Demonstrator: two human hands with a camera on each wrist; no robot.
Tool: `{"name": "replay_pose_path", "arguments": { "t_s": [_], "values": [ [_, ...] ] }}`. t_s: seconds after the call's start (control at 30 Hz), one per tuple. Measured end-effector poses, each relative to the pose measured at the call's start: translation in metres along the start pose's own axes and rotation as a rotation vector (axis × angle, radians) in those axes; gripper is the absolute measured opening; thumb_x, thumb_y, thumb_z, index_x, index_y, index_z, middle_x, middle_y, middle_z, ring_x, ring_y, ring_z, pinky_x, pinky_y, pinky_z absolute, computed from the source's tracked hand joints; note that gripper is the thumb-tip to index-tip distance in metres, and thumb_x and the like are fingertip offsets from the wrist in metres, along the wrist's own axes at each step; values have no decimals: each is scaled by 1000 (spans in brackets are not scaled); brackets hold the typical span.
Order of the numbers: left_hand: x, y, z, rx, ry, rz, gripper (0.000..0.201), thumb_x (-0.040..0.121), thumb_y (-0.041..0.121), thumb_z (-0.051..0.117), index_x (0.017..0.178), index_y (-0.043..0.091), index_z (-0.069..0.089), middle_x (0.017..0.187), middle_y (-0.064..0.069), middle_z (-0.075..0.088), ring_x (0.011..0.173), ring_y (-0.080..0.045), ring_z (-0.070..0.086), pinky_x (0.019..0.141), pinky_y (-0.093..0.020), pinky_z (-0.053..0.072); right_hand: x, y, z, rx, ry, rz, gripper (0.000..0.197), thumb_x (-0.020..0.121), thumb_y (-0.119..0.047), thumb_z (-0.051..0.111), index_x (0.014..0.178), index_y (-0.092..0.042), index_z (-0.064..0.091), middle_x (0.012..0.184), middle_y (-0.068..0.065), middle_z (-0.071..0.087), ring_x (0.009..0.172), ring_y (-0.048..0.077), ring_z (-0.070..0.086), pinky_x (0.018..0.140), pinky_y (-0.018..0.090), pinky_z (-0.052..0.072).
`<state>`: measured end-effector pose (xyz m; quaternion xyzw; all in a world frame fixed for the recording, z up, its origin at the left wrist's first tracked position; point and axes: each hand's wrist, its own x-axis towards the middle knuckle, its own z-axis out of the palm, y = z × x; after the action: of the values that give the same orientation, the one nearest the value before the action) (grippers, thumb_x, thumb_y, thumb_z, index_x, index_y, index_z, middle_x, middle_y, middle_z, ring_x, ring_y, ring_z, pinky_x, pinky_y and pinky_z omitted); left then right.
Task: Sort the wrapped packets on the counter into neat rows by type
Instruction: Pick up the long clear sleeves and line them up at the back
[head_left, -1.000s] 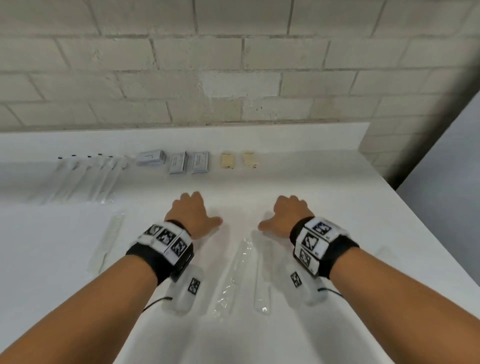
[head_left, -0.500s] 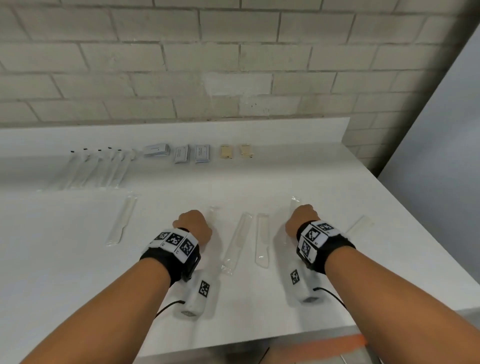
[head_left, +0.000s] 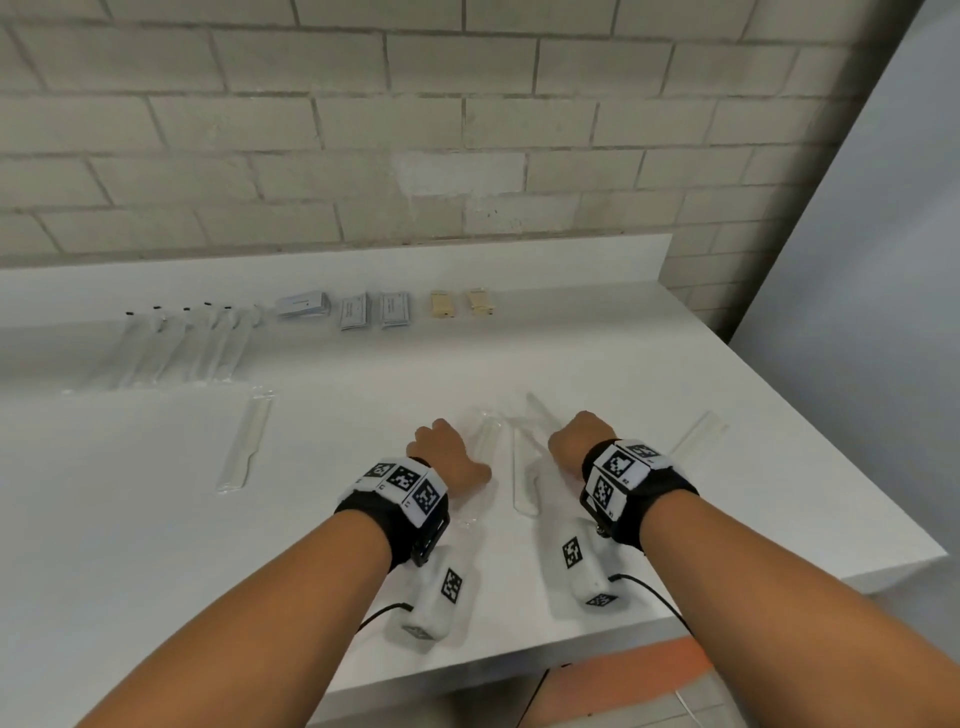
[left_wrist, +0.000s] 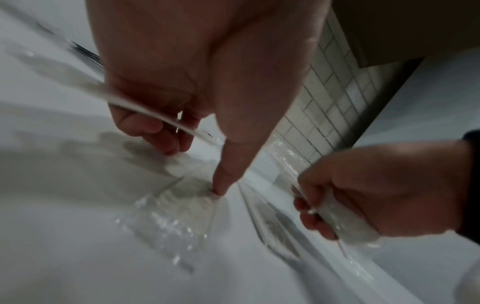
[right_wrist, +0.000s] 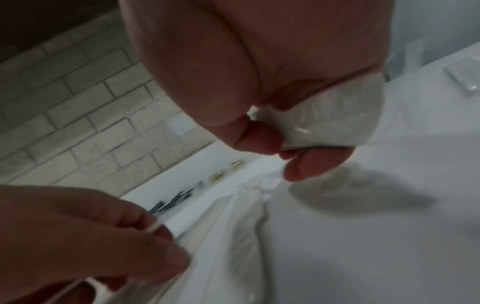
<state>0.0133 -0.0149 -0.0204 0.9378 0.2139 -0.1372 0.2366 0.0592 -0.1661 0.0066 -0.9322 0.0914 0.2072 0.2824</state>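
My left hand (head_left: 447, 457) grips a long clear packet (left_wrist: 145, 111) that runs across its curled fingers, while its thumb (left_wrist: 221, 185) presses on another clear packet (left_wrist: 176, 218) lying on the counter. My right hand (head_left: 579, 441) pinches a white wrapped packet (right_wrist: 332, 115) between thumb and fingers; its end sticks up beyond the knuckles (head_left: 537, 410). Between the hands lie a clear packet (head_left: 483, 447) and a white utensil packet (head_left: 522, 483). More long packets lie at the left (head_left: 247, 447) and the right (head_left: 696, 436).
Along the back of the white counter (head_left: 156, 519) runs a row: several clear packets with black tips (head_left: 171, 348), three grey sachets (head_left: 355, 312), two tan packets (head_left: 442, 304). A brick wall (head_left: 415, 130) stands behind. The counter's front edge is near my forearms, its right edge past the right packet.
Both hands went from lying flat and open to curled round packets. They drew back toward me and then closer together around the middle packets.
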Motion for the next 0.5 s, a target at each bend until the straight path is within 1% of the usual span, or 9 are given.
{"name": "replay_pose_path", "arguments": {
  "t_s": [0.07,0.1,0.13,0.17,0.23,0.27,0.37,0.43,0.5],
  "values": [
    [1,3,4,61,7,45,45,83,33,64,113,2,52,123,-16,56,110,-31,58,88,-35,50,-6,-5,10,74,2,-21,17,87,-15,53,98,-3,55,92,11,55,70,24,53,48,25,39],
    [1,5,4,74,16,66,27,86,26,62,101,4,56,118,-16,61,107,-31,62,84,-33,51,-9,-4,16,61,-9,-32,22,83,-19,57,100,-5,54,89,9,57,67,22,53,46,23,37],
    [1,8,2,90,16,66,13,88,18,59,92,6,57,115,-15,65,105,-29,64,82,-32,52,-10,-2,22,44,-13,-37,24,79,-22,63,95,-7,54,83,5,57,65,20,53,46,22,39],
    [0,9,1,105,17,63,8,90,13,56,90,6,59,114,-14,66,105,-28,64,83,-31,52,-12,0,26,6,-12,-39,24,76,-25,67,86,-9,53,76,2,55,61,18,52,48,21,41],
    [0,12,-2,138,-3,53,16,91,10,52,101,2,62,116,-14,66,108,-28,63,87,-31,51,-14,2,31,-30,25,-19,29,74,-27,72,69,-13,47,67,0,52,54,15,49,52,22,44],
    [0,14,-4,153,-21,48,17,91,10,51,100,1,62,117,-14,65,110,-28,62,89,-31,50,-14,2,32,-34,41,-20,32,75,-26,72,64,-14,44,67,1,53,52,15,48,54,24,45],
    [1,18,-7,175,-58,49,19,91,12,50,74,5,51,112,-13,65,111,-28,62,85,-30,50,-13,0,29,-44,23,1,32,81,-25,66,61,-12,44,73,6,57,66,22,57,65,26,47],
    [3,20,-3,155,-86,52,14,92,14,49,87,4,58,112,-13,65,111,-29,62,86,-31,49,-15,2,27,-49,-2,17,31,80,-26,64,61,-12,44,75,6,56,80,27,60,76,28,48],
    [1,22,3,135,-77,24,22,90,16,50,105,4,60,117,-13,65,110,-29,62,90,-32,49,-11,7,23,-57,19,22,30,83,-23,60,62,-11,44,74,6,55,82,27,57,75,27,46]
  ]
}}
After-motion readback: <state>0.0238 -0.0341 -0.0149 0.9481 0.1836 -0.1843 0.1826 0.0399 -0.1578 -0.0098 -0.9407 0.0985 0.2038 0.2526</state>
